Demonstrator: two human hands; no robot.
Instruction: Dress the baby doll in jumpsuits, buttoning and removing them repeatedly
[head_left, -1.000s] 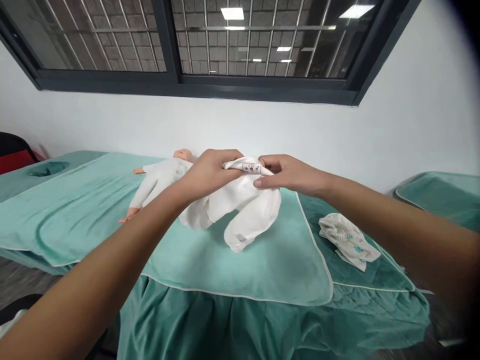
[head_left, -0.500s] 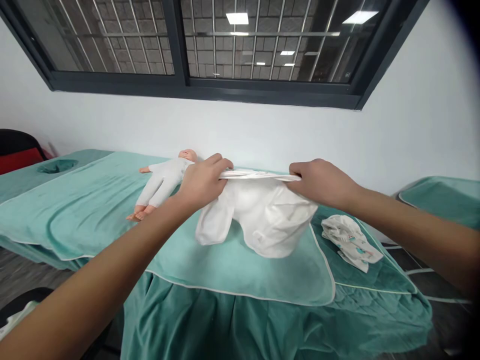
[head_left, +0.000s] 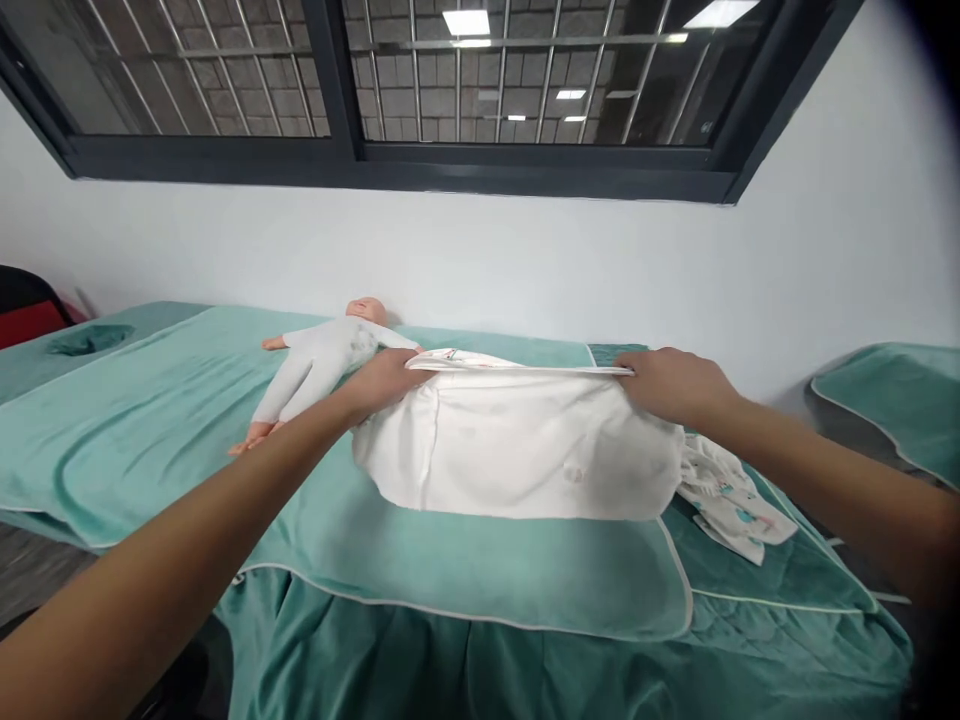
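A white baby garment is stretched wide between my two hands, just above the light green towel. My left hand is closed on the garment's upper left edge. My right hand is closed on its upper right edge. The cloth hangs down in front and its lower edge rests on the towel. A baby doll in a white suit lies on its back just left of my left hand, head toward the wall.
A folded patterned cloth lies on the darker green bed cover right of the garment, partly hidden by it. A second green-covered bed stands at far right. A red and black seat shows at far left.
My hands have moved apart and lowered, spreading the bunched garment out wide. Its lower edge has come down onto the towel.
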